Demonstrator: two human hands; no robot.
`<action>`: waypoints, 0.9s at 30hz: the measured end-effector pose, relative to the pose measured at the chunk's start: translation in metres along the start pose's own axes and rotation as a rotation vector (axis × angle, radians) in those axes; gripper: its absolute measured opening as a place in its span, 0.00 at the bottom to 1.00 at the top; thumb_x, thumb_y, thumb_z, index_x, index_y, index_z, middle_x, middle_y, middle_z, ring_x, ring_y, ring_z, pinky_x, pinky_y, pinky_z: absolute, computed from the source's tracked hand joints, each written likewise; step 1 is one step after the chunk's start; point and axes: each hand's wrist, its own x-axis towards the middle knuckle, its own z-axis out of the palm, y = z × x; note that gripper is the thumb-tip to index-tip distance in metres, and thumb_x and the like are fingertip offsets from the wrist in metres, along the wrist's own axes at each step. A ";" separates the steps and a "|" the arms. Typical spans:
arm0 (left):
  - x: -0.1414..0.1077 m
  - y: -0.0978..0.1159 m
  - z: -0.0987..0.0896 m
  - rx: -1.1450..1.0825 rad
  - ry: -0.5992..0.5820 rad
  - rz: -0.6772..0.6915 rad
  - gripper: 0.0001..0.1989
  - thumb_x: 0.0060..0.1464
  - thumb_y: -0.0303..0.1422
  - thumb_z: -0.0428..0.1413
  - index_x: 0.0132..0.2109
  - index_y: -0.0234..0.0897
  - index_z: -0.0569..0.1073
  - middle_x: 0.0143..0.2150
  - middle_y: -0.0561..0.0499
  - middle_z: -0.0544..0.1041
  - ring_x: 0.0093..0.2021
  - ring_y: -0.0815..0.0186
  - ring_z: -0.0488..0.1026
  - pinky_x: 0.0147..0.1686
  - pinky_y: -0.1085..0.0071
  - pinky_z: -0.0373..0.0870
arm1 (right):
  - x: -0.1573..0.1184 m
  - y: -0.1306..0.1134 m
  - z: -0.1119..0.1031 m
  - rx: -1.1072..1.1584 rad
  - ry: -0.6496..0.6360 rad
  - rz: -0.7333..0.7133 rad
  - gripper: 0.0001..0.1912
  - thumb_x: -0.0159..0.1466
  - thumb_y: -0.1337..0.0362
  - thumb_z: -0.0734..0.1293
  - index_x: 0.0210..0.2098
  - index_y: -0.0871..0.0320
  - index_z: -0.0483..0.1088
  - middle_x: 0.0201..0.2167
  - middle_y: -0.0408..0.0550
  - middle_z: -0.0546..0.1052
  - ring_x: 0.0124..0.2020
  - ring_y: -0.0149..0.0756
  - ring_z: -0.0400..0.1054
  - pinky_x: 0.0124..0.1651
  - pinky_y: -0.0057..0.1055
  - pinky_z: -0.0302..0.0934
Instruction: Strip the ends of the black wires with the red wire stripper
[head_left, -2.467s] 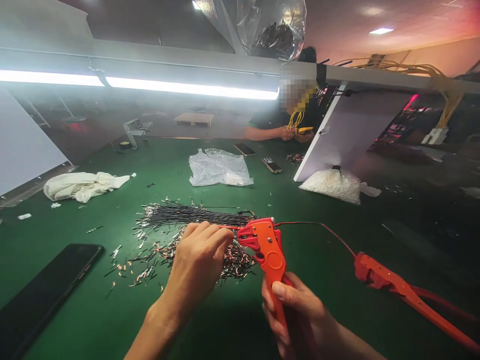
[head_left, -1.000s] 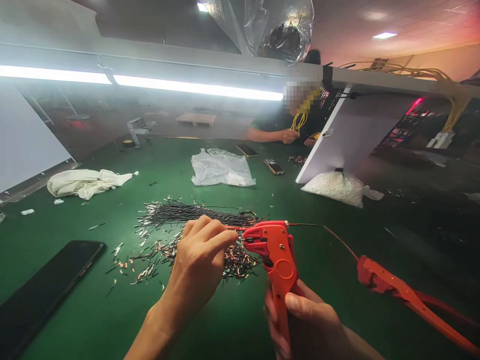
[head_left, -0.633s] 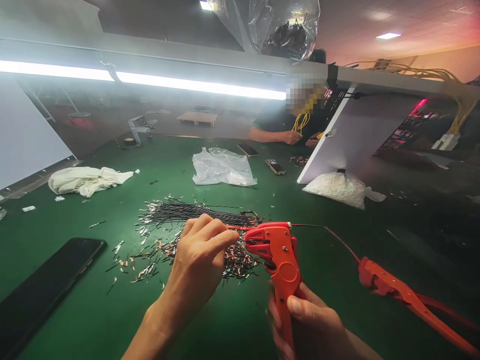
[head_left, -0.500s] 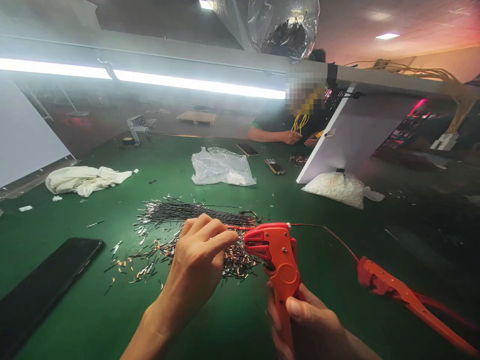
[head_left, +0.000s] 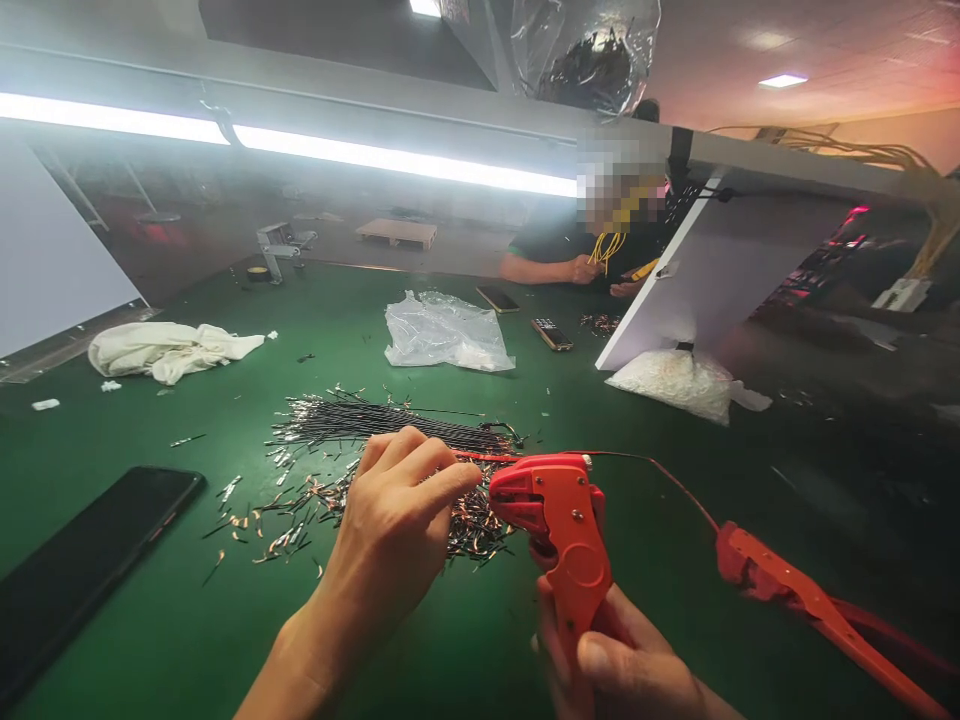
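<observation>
My right hand (head_left: 626,665) is wrapped round the handle of a red wire stripper (head_left: 574,540), whose jaws point left. Just left of those jaws is my left hand (head_left: 405,500), its fingers curled in and thumb side hidden; what it pinches does not show. Behind the left hand lies a bundle of black wires (head_left: 367,422) with bare, shiny ends. Many clipped bits of insulation and copper (head_left: 480,530) are scattered under and around it. A second red hand tool (head_left: 810,590) rests at the right, with a thin red strand reaching from it towards the wire stripper.
A black phone (head_left: 97,570) lies at the left on the green table (head_left: 247,640). Further back are a white cloth (head_left: 165,350), a clear plastic bag (head_left: 446,335) and a filled bag (head_left: 671,385) beside a white panel. A co-worker (head_left: 540,268) holds yellow cables across the table.
The wire stripper in my right hand has shifted slightly right and down, a little further from my left hand. My left hand keeps nearly the same pose. The view has tilted slightly.
</observation>
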 end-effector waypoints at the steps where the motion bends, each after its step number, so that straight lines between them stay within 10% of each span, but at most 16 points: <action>1: 0.000 0.000 0.000 0.002 0.004 0.005 0.13 0.56 0.17 0.53 0.34 0.40 0.73 0.29 0.56 0.74 0.32 0.68 0.65 0.38 0.68 0.58 | -0.001 0.000 0.001 -0.009 0.031 0.013 0.20 0.56 0.53 0.73 0.36 0.58 0.63 0.23 0.38 0.68 0.21 0.24 0.61 0.24 0.22 0.52; 12: -0.001 -0.001 0.002 -0.023 -0.011 -0.032 0.09 0.57 0.19 0.55 0.35 0.39 0.70 0.28 0.57 0.74 0.30 0.69 0.65 0.38 0.67 0.59 | 0.000 0.001 -0.005 -0.115 0.070 0.028 0.22 0.56 0.46 0.72 0.30 0.58 0.66 0.18 0.39 0.65 0.19 0.26 0.57 0.24 0.26 0.49; 21: -0.002 -0.004 -0.001 0.120 -0.019 0.018 0.13 0.56 0.16 0.49 0.34 0.37 0.72 0.28 0.54 0.72 0.31 0.68 0.64 0.36 0.67 0.60 | 0.012 -0.006 0.003 0.106 -0.202 -0.052 0.21 0.61 0.48 0.66 0.37 0.62 0.69 0.22 0.47 0.72 0.24 0.32 0.67 0.31 0.28 0.62; 27: -0.001 0.000 -0.002 0.177 -0.040 0.077 0.13 0.55 0.15 0.51 0.35 0.38 0.73 0.30 0.53 0.74 0.33 0.66 0.65 0.37 0.67 0.61 | 0.014 -0.026 0.003 -0.178 0.223 -0.268 0.13 0.64 0.56 0.65 0.43 0.58 0.68 0.36 0.51 0.76 0.31 0.41 0.72 0.35 0.38 0.67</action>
